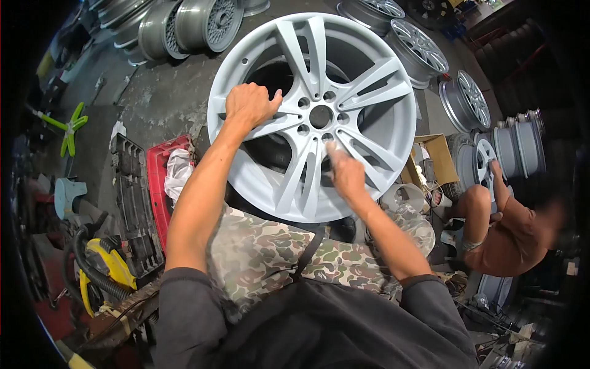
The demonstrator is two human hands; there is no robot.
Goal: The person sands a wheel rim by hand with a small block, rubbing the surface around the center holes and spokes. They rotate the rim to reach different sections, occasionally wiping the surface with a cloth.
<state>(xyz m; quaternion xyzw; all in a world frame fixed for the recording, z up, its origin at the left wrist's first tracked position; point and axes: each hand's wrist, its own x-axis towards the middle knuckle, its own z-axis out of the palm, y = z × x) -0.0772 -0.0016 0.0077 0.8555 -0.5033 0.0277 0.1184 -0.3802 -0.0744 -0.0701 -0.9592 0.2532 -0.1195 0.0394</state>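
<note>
A large light-grey wheel rim [312, 209] with paired spokes lies in front of my body, above my camouflage-clad legs. My left hand [251, 106] is wrapped over a spoke on the rim's left side, thumb pointing up and right. Near the hub, just below the centre hole, my right hand [347, 175] is closed, blurred by motion. Something small and greyish seems to be at its fingertips against the spoke, but I cannot make out what it is. A dark tyre [273, 150] shows through the gaps between the spokes.
More rims [209, 24] stand at the upper left, and others [418, 49] at the upper right. A co-worker [507, 246] crouches at the right, one hand on a rim. An open cardboard box [437, 157] is right of my wheel; a red plastic frame [158, 190] lies left.
</note>
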